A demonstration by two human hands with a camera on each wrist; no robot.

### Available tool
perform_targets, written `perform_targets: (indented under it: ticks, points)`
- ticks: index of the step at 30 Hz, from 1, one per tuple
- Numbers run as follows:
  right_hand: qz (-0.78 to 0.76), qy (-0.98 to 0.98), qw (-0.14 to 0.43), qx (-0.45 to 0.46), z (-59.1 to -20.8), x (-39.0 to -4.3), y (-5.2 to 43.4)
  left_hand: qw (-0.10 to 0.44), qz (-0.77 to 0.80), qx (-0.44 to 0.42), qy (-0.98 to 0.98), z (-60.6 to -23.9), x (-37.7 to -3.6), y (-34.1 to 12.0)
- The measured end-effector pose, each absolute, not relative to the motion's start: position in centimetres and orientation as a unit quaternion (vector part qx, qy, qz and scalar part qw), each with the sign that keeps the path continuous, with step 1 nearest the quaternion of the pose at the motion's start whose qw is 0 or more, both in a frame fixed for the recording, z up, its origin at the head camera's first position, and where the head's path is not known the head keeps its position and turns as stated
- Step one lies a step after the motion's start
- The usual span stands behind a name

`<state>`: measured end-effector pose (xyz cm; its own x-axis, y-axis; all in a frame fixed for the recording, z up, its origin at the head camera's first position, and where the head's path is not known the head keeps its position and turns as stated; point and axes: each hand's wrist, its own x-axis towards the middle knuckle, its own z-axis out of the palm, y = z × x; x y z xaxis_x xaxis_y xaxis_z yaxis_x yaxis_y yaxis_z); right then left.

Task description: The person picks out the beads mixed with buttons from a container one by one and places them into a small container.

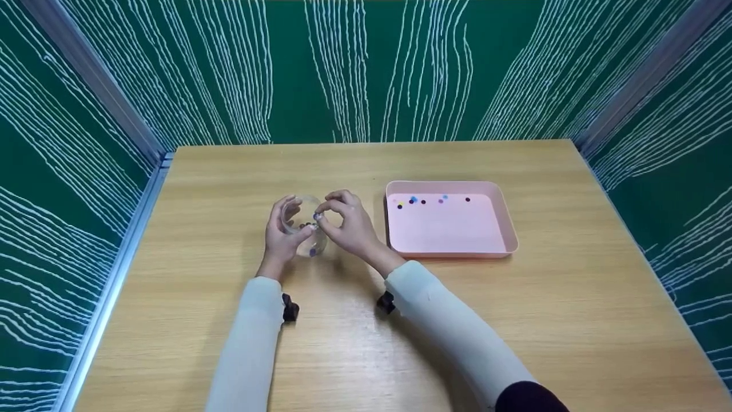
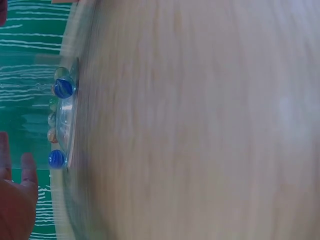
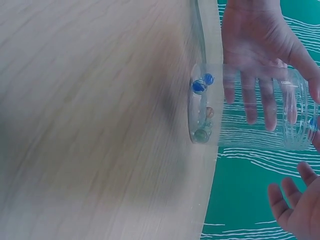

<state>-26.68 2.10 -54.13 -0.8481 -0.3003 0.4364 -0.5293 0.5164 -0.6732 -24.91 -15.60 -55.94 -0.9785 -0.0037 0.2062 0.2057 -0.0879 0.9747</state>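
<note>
A clear jar [image 3: 250, 107] stands upright on the table, with several glass marbles [image 2: 63, 88] in its bottom, blue ones and greenish or brownish ones. My left hand [image 1: 279, 240] grips the jar from the left, its fingers behind the wall and its thumb on the near side. At the jar's mouth, my right hand [image 1: 351, 224] pinches a blue marble [image 1: 317, 216] between thumb and fingertip. In the right wrist view that marble [image 3: 313, 123] shows beside the rim, and the other fingers of the right hand [image 3: 300, 210] are spread apart from the jar.
A pink tray [image 1: 446, 234] sits to the right of the hands. Several small round dark, blue, purple and yellow pieces [image 1: 423, 201] lie along its back side. Green panels [image 1: 286, 68] with white wavy lines enclose the wooden table [image 1: 343, 355] at the back and sides.
</note>
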Motion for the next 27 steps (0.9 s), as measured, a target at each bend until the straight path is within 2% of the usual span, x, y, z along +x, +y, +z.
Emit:
perform_targets:
  ticks: [11,18,27]
  points:
    - [0.424,-0.867,0.127,0.228,-54.14,-26.57,2.14,0.074,-0.737,-0.083,-0.666,-56.10,-24.96,-15.36]
    - [0.422,-0.873,0.090,0.225,-53.61,-26.61,2.25,0.078,-0.730,-0.088,-0.673,-56.03,-24.84,-15.40]
    - [0.384,-0.887,0.079,0.245,-53.37,-26.67,2.70,0.056,-0.743,-0.095,-0.660,-56.19,-24.82,-15.90]
